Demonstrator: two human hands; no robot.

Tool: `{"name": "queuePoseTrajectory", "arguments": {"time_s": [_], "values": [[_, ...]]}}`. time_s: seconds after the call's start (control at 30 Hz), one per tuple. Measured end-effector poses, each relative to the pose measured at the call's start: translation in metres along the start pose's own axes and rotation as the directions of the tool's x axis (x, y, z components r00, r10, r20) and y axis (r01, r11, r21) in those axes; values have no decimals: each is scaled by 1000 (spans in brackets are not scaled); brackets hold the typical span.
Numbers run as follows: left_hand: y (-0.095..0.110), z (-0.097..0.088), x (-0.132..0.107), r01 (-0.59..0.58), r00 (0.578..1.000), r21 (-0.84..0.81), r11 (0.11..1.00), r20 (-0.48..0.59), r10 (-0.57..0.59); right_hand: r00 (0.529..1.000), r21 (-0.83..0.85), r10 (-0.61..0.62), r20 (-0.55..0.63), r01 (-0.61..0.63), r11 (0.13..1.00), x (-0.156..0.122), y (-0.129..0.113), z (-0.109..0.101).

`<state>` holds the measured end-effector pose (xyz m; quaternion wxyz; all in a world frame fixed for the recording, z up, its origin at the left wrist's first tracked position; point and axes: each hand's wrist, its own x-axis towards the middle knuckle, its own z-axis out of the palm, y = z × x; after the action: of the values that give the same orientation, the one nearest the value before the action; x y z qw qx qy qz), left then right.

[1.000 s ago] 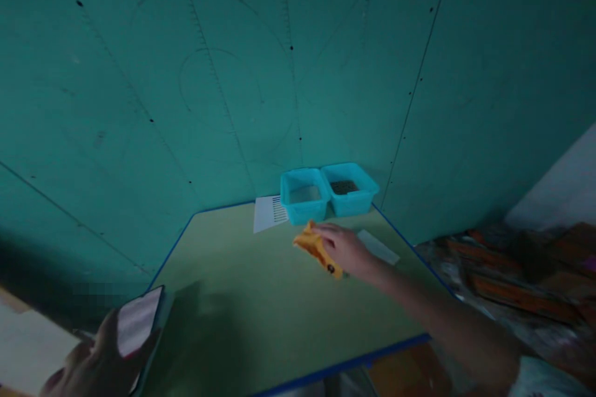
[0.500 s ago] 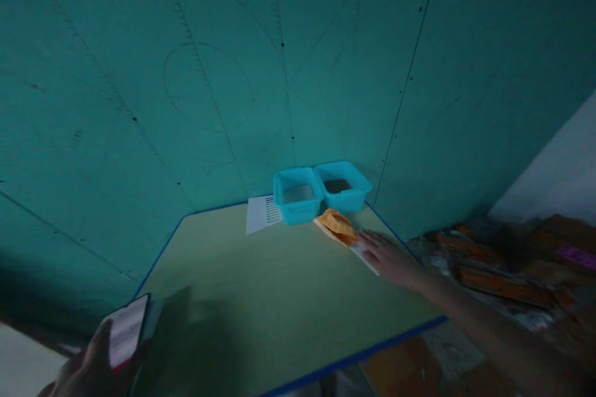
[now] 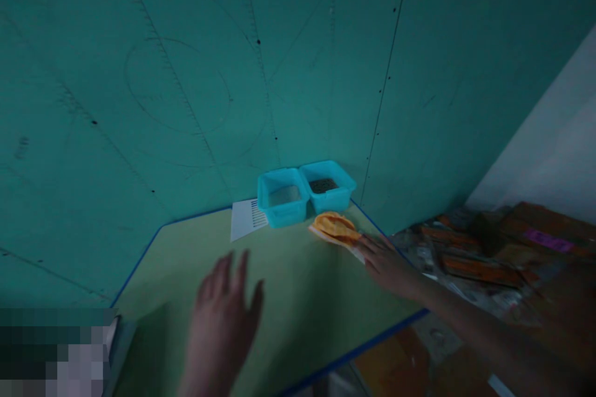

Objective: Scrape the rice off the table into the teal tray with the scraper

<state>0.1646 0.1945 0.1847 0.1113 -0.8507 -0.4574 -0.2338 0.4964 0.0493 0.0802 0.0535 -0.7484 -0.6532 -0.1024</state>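
Observation:
My right hand [image 3: 385, 258] lies flat, fingers stretched out, on a white slip at the right edge of the green table [image 3: 288, 298], its fingertips touching an orange packet [image 3: 336, 227]. The packet rests just in front of two turquoise bins [image 3: 305, 191]. My left hand [image 3: 222, 322] hovers open over the table's near left part, fingers spread and empty. A phone, blurred out, lies at the table's left corner [image 3: 69, 353].
A white sheet with printed lines [image 3: 246, 218] lies left of the bins. The right bin holds dark small parts. Teal panels wall the table at the back. Cluttered orange and brown packages [image 3: 493, 248] lie to the right, beyond the table's blue edge.
My left hand has let go of the phone and risen open over the table. My right hand set the orange packet down by the bins and now rests beside it.

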Motion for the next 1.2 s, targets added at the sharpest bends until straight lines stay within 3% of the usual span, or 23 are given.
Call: {"name": "queuePoseTrajectory", "arguments": {"time_s": [0.03, 0.07, 0.13, 0.17, 0.23, 0.37, 0.5, 0.6, 0.7, 0.77, 0.83, 0.9, 0.97, 1.07, 1.13, 1.2], "values": [[31, 13, 5, -126, 990, -52, 991, 65, 129, 1000, 3, -14, -2, 14, 1000, 3, -1, 1], [63, 28, 9, -281, 946, -143, 949, 128, 299, 1000, 3, -25, -6, 25, 1000, 3, -2, 1], [120, 59, 19, -496, 798, -341, 799, 183, 574, 999, 4, -29, -23, 30, 1000, -2, -4, 1], [142, 74, 25, -524, 762, -398, 753, 176, 623, 999, 6, -24, -29, 24, 1000, -8, -4, 1], [166, 98, 38, -501, 740, -476, 723, 198, 643, 999, 24, -8, -33, 9, 1000, -20, 0, 1], [162, 115, 64, -508, 724, -481, 714, 211, 657, 996, 53, 89, 28, -91, 994, -19, 19, -3], [142, 100, 75, -467, 725, -434, 770, 311, 615, 982, 80, 132, 133, -143, 986, 33, 39, -3], [129, 86, 70, -432, 706, -425, 796, 389, 591, 981, 105, 142, 130, -156, 982, 73, 44, 3], [113, 79, 63, -283, 737, -468, 837, 452, 502, 982, 121, 142, 127, -157, 980, 87, 44, 7], [102, 75, 62, -54, 771, -615, 786, 475, 424, 982, 129, 138, 132, -155, 979, 83, 41, 6], [95, 72, 67, 237, 817, -769, 594, 488, 306, 983, 138, 120, 142, -140, 981, 72, 33, 0], [97, 68, 78, 393, 857, -832, 392, 486, 171, 988, 173, 47, 144, -72, 982, 57, 15, -8], [113, 65, 94, 401, 890, -856, 325, 448, 81, 991, 256, -88, 104, 59, 965, 43, -14, -16], [157, 65, 121, 277, 937, -877, 392, 337, 91, 981, 330, -188, -48, 193, 924, 27, -69, -22], [190, 69, 131, 145, 957, -876, 460, 242, 158, 979, 338, -179, -99, 202, 919, 23, -98, -22], [215, 79, 129, -28, 948, -851, 525, 144, 283, 971, 339, -218, -96, 238, 910, 21, -113, -21]]}}
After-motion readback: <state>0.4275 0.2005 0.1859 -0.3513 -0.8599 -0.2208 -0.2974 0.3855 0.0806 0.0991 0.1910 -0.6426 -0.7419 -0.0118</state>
